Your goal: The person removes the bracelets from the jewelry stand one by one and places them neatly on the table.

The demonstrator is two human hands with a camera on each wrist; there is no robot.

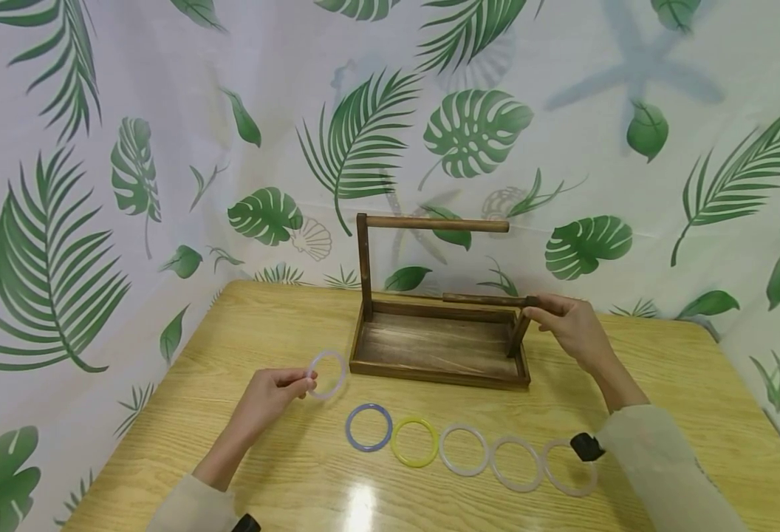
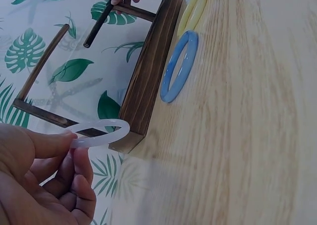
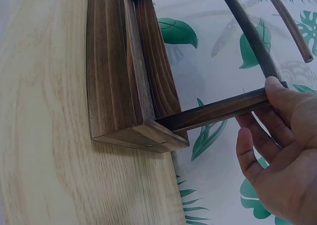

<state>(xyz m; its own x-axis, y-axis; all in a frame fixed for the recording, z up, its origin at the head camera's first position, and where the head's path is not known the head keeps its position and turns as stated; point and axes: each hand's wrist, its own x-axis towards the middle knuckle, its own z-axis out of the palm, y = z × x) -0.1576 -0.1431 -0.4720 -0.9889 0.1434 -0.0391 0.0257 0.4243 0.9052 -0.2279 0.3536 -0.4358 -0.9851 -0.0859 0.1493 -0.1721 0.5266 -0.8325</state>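
Observation:
A wooden display rack (image 1: pixel 439 378) stands on the table, a shallow tray with a tall post at its left and a shorter one at its right. Each post carries a bar that ends free. My right hand (image 1: pixel 572 325) grips the top of the short post (image 3: pixel 218 108), where its bar (image 3: pixel 252 36) begins. Between thumb and fingers, my left hand (image 1: pixel 273 399) pinches a pale, whitish bangle (image 2: pixel 99 141). It is held up off the table, just left of the rack's front left corner. Both bars are bare.
In front of the rack lies a row of bangles: a blue one (image 1: pixel 349 436), a yellow one (image 1: pixel 395 443) and three pale ones, the rightmost partly under the right sleeve (image 1: pixel 662 451). A leaf-printed cloth (image 1: pixel 377 66) hangs behind the wooden table (image 1: pixel 284 488).

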